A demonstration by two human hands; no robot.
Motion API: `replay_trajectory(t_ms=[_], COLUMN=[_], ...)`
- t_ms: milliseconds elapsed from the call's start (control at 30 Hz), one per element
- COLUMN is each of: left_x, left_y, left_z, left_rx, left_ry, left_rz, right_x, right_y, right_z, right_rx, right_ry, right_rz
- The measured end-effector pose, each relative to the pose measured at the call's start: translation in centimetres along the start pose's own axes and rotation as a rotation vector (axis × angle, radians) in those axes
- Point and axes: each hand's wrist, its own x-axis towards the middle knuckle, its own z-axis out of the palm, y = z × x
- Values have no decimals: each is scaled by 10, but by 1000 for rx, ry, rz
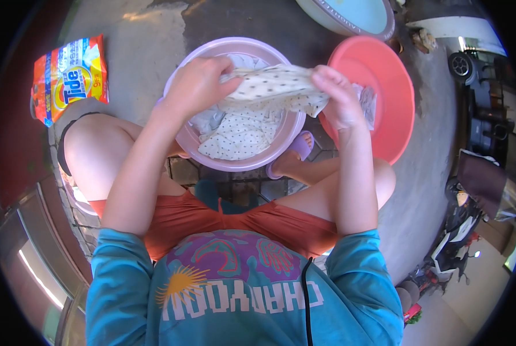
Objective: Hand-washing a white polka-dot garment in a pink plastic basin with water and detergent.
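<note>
Both ends of a white dotted cloth [266, 83] are held up in the head view, over a lilac basin [240, 165]: the left hand [199, 81] has its fingers closed on one end, the right hand [343, 97] has its fingers closed on the other, and the cloth spans between them. More dotted fabric [240, 135] lies in that basin, though whether it joins the held piece cannot be told. Just right stands a red basin [387, 75] with greyish cloth [367, 106] inside, and an orange bag [70, 81] sits left.
</note>
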Motion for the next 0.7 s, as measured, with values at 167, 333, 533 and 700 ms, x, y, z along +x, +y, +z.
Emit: replay_trajectory(t_ms=[167,333,533,700], left_x=[3,17,-7,6], left_y=[-17,11,-81,-23], left_z=[-8,16,91,136], left_rx=[-218,-1697,-1654,-1458], left_ry=[-332,281,-61,178], left_rz=[-134,-465,-435,-633], right_x=[7,21,8,45], right_y=[-3,21,75,63], right_z=[-14,3,113,90], right_rx=[475,382,-900,-938], right_ry=[165,-106,-94,511], right_rz=[-87,-145,-972,-444])
